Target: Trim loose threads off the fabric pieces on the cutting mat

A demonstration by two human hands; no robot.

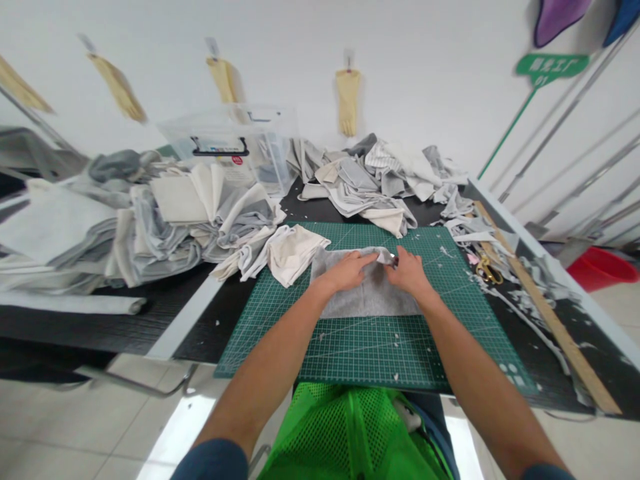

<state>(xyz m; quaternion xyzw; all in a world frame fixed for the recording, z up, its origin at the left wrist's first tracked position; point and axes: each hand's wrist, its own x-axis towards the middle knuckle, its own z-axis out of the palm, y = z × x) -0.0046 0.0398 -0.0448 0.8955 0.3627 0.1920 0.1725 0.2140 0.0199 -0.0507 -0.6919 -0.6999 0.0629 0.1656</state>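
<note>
Two hands (354, 269) (407, 270) on grey cloth (367, 301), perhaps tool (394, 261) in right.

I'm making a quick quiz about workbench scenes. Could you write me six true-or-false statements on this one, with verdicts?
1. The left hand and right hand are both at the grey cloth. True.
2. The grey cloth lies on a bare black tabletop. False: it lies on a green cutting mat.
3. Gold-handled scissors lie to the right of the mat. True.
4. The wooden strip lies to the left of the mat. False: the wooden strip lies to its right.
5. Yellow gloves hang on the wall. True.
6. The clear box stands on the mat. False: the clear box stands beyond it, behind piled cloth.
</note>
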